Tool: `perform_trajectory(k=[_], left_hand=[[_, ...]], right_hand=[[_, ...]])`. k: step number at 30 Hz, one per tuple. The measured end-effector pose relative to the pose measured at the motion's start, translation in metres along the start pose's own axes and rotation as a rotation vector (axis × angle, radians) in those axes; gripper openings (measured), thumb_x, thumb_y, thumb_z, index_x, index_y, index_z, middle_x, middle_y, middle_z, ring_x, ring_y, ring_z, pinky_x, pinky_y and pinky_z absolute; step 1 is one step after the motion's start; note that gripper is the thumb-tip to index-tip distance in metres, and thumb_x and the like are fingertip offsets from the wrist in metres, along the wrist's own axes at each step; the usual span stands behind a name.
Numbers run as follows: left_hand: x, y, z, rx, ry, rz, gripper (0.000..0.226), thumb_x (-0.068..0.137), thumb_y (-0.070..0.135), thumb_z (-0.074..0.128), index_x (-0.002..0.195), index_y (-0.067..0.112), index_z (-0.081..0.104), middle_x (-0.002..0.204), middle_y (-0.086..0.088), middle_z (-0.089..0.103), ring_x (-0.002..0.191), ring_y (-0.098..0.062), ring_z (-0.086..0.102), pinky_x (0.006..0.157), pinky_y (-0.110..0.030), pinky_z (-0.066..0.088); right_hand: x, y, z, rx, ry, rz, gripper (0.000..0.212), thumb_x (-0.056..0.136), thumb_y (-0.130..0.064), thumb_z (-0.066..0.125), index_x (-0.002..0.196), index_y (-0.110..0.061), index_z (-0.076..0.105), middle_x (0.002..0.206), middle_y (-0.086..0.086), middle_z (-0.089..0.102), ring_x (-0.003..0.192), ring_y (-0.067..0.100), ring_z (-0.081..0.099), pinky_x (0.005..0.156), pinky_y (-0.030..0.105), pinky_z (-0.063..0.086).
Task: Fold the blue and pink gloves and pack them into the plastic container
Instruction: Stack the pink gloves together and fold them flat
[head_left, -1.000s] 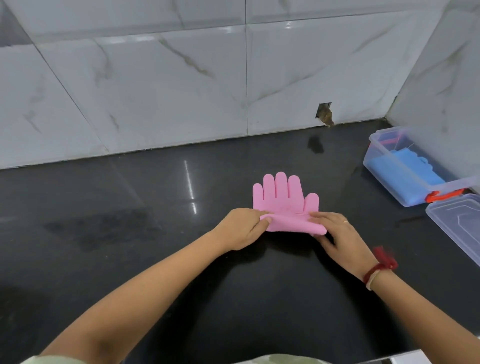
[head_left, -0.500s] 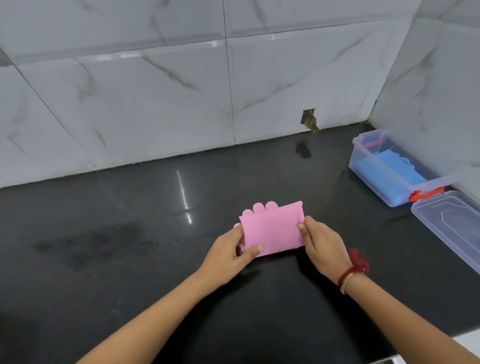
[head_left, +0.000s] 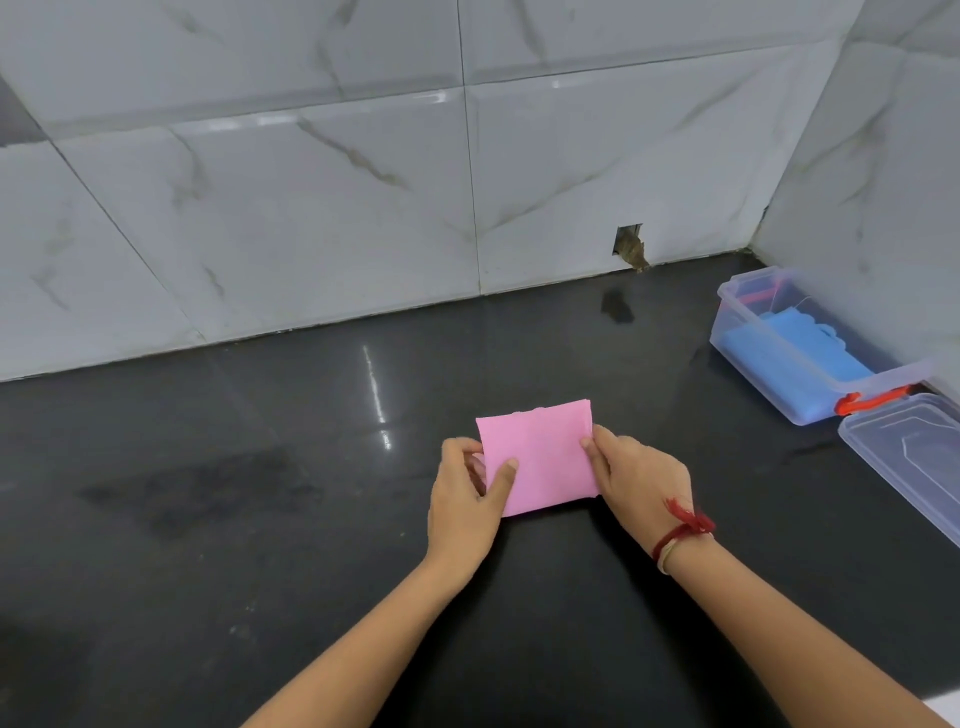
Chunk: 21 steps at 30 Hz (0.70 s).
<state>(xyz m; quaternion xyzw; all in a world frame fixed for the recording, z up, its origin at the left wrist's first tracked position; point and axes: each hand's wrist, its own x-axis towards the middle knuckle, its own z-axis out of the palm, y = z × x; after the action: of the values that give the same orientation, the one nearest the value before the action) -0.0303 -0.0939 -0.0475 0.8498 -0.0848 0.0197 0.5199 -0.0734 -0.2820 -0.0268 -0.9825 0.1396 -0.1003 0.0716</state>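
Note:
The pink glove (head_left: 543, 454) is folded into a flat rectangle on the black counter, its fingers hidden under the fold. My left hand (head_left: 467, 499) pinches its left edge, thumb on top. My right hand (head_left: 641, 480) grips its right edge; a red thread band circles that wrist. The clear plastic container (head_left: 753, 358) stands at the far right by the side wall, with the folded blue glove (head_left: 800, 353) lying inside it.
The container's clear lid (head_left: 914, 457) lies on the counter just in front of it, near a red clip (head_left: 867, 400). The black counter (head_left: 260, 493) stretches left and forward. White marble tiles form the back and right walls, with a small hole (head_left: 629, 247) near the counter.
The glove's cuff half was folded up over the fingers, which are now fully covered. Both hands shifted from the fold line to the glove's side edges.

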Motion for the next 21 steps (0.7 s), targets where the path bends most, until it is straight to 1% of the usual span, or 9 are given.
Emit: perform_trajectory(k=[3, 5, 7, 8, 10, 11, 13, 16, 21], left_hand=[[-0.006, 0.007, 0.001, 0.214, 0.098, 0.213, 0.053, 0.085, 0.039, 0.063, 0.129, 0.029, 0.036, 0.124, 0.011, 0.042, 0.111, -0.008, 0.044, 0.088, -0.026, 0.038], [-0.008, 0.012, 0.002, 0.449, 0.102, 0.523, 0.055, 0.087, 0.038, 0.057, 0.136, 0.022, 0.040, 0.138, 0.001, 0.044, 0.124, -0.016, 0.042, 0.101, -0.034, 0.033], [-0.009, 0.013, 0.010, 0.649, -0.001, 0.753, 0.063, 0.082, 0.039, 0.059, 0.138, 0.012, 0.047, 0.145, -0.009, 0.045, 0.134, -0.027, 0.042, 0.110, -0.047, 0.030], [-0.010, 0.014, 0.015, 0.741, -0.073, 0.769, 0.070, 0.080, 0.043, 0.061, 0.139, 0.008, 0.046, 0.148, -0.012, 0.041, 0.138, -0.029, 0.038, 0.111, -0.051, 0.027], [-0.009, 0.015, 0.024, 0.873, -0.198, 0.661, 0.082, 0.082, 0.053, 0.055, 0.145, 0.005, 0.035, 0.156, -0.013, 0.026, 0.145, -0.030, 0.019, 0.114, -0.053, 0.015], [-0.007, 0.015, 0.027, 0.906, -0.237, 0.603, 0.084, 0.085, 0.055, 0.047, 0.149, 0.006, 0.025, 0.159, -0.013, 0.014, 0.147, -0.029, 0.007, 0.117, -0.052, 0.006], [-0.002, 0.013, 0.033, 0.938, -0.290, 0.539, 0.080, 0.091, 0.052, 0.033, 0.153, 0.011, 0.001, 0.160, -0.010, -0.006, 0.146, -0.027, -0.011, 0.118, -0.048, -0.006], [0.003, 0.013, 0.037, 0.959, -0.346, 0.477, 0.073, 0.095, 0.043, 0.026, 0.151, 0.015, -0.011, 0.160, -0.010, -0.012, 0.145, -0.026, -0.019, 0.117, -0.045, -0.013], [0.002, 0.015, 0.034, 0.951, -0.358, 0.447, 0.078, 0.094, 0.047, 0.029, 0.152, 0.011, -0.008, 0.161, -0.010, -0.009, 0.146, -0.024, -0.016, 0.117, -0.042, -0.013]], right_hand=[[0.002, -0.002, -0.002, -0.039, 0.018, 0.044, 0.038, 0.098, -0.044, 0.029, 0.119, -0.023, 0.052, 0.092, 0.001, 0.045, 0.068, 0.020, 0.055, 0.050, 0.028, 0.042], [0.002, -0.001, -0.002, -0.019, 0.024, 0.070, 0.040, 0.096, -0.045, 0.032, 0.125, -0.023, 0.049, 0.100, 0.002, 0.047, 0.077, 0.020, 0.054, 0.052, 0.029, 0.046], [0.003, -0.001, -0.002, 0.023, 0.061, 0.036, 0.042, 0.096, -0.042, 0.035, 0.130, -0.019, 0.046, 0.110, 0.005, 0.049, 0.089, 0.023, 0.054, 0.063, 0.034, 0.050], [0.002, -0.002, -0.003, 0.073, 0.112, -0.013, 0.044, 0.095, -0.041, 0.036, 0.131, -0.017, 0.046, 0.115, 0.006, 0.050, 0.096, 0.025, 0.054, 0.072, 0.035, 0.050], [-0.001, -0.010, -0.005, 0.157, 0.204, -0.171, 0.052, 0.094, -0.044, 0.033, 0.134, -0.013, 0.045, 0.129, 0.008, 0.051, 0.115, 0.027, 0.052, 0.094, 0.040, 0.042], [-0.003, -0.014, -0.006, 0.147, 0.197, -0.273, 0.058, 0.094, -0.049, 0.029, 0.137, -0.012, 0.043, 0.135, 0.009, 0.049, 0.124, 0.025, 0.048, 0.103, 0.041, 0.034], [-0.005, -0.023, -0.003, 0.092, 0.064, -0.455, 0.069, 0.092, -0.058, 0.020, 0.142, -0.013, 0.034, 0.148, 0.005, 0.039, 0.137, 0.021, 0.035, 0.114, 0.041, 0.017], [-0.003, -0.022, 0.010, 0.140, -0.115, -0.499, 0.074, 0.089, -0.063, 0.018, 0.148, -0.019, 0.016, 0.155, -0.009, 0.010, 0.144, 0.009, 0.014, 0.119, 0.034, -0.001], [0.003, -0.012, 0.020, 0.200, -0.126, -0.488, 0.074, 0.089, -0.064, 0.019, 0.149, -0.020, 0.012, 0.156, -0.010, 0.011, 0.144, 0.003, 0.007, 0.119, 0.030, 0.002]])
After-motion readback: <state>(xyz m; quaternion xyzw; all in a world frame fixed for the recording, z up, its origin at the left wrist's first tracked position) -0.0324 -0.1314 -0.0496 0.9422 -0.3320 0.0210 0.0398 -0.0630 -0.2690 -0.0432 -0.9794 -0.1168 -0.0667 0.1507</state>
